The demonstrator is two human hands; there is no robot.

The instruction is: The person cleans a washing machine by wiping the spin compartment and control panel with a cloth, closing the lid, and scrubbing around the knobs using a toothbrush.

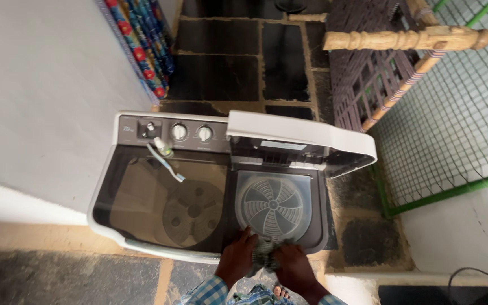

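A twin-tub washing machine [108, 186] stands on the stone floor below me. Its right lid [300, 134] is raised, showing the spin tub's clear inner cover with a fan-shaped pattern [275, 203]. The dark left lid [136, 192] is down, with the wash tub's pulsator showing through it. Both my hands meet at the machine's front edge, by the spin tub. My left hand [236, 257] and my right hand [296, 265] grip a small grey checked cloth [265, 251] between them. My checked sleeves show at the bottom.
Three knobs [179, 131] sit on the rear control panel, and a toothbrush [168, 161] lies on the dark lid. A woven cot with turned wooden legs [402, 39] stands at the back right beside green wire mesh [453, 130]. A floral cloth [142, 39] hangs by the wall.
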